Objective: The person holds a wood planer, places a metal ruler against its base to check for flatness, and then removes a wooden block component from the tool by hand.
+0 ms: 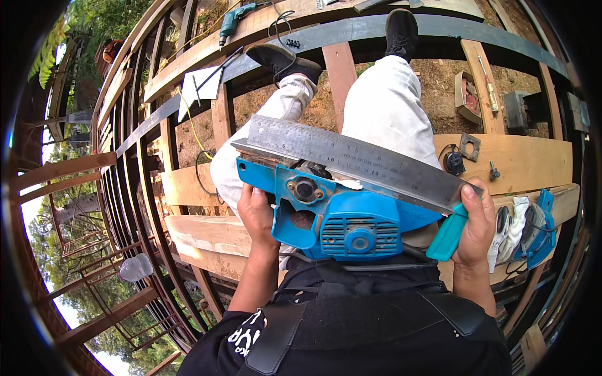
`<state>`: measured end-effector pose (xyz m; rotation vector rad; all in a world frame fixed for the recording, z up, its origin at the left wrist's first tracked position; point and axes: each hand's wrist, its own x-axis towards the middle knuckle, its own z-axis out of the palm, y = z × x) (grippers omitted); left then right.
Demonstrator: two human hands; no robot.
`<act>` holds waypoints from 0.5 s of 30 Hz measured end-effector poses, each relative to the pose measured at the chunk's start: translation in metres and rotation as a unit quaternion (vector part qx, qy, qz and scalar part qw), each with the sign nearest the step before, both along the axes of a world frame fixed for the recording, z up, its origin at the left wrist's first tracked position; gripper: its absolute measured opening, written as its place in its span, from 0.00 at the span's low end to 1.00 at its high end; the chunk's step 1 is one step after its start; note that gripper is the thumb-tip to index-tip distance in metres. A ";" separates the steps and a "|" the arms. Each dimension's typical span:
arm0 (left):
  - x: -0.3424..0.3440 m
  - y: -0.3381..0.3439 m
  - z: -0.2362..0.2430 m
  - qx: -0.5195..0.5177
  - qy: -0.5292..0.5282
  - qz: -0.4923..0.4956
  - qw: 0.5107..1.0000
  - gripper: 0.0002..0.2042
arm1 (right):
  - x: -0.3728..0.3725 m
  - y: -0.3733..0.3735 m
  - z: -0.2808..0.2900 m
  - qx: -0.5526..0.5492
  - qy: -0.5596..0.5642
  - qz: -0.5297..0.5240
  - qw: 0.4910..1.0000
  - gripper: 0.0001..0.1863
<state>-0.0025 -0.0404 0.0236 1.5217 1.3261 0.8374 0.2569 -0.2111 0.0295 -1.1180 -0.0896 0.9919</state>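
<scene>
A blue electric planer (358, 227) lies on its side in my lap, with its motor casing facing up. My left hand (257, 222) grips its left end, fingers curled round the body. A steel ruler (345, 153) with engraved markings lies along the planer's flat sole. My right hand (470, 229) holds the ruler's right end, where a teal plastic handle (448, 235) angles down under my thumb. The planer hides part of my left fingers.
My legs (382, 100) stretch over spaced wooden planks (527, 163) and steel beams. A green drill (232, 25), white square piece (194, 88), cords, loose plate (470, 146), bolt (494, 171), white gloves (515, 225) and second blue tool (539, 229) lie around me. A water jug (135, 268) is left.
</scene>
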 end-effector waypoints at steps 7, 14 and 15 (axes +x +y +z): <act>0.001 -0.004 0.006 0.028 -0.094 -0.011 0.995 0.25 | 0.004 0.004 -0.004 0.013 0.005 0.035 0.999 0.06; -0.008 -0.009 0.015 0.033 -0.083 -0.004 0.996 0.26 | 0.005 0.012 -0.008 0.013 0.022 0.051 0.998 0.06; -0.010 -0.010 0.014 0.035 -0.082 0.001 0.996 0.26 | 0.006 0.012 -0.008 0.015 0.023 0.056 0.998 0.06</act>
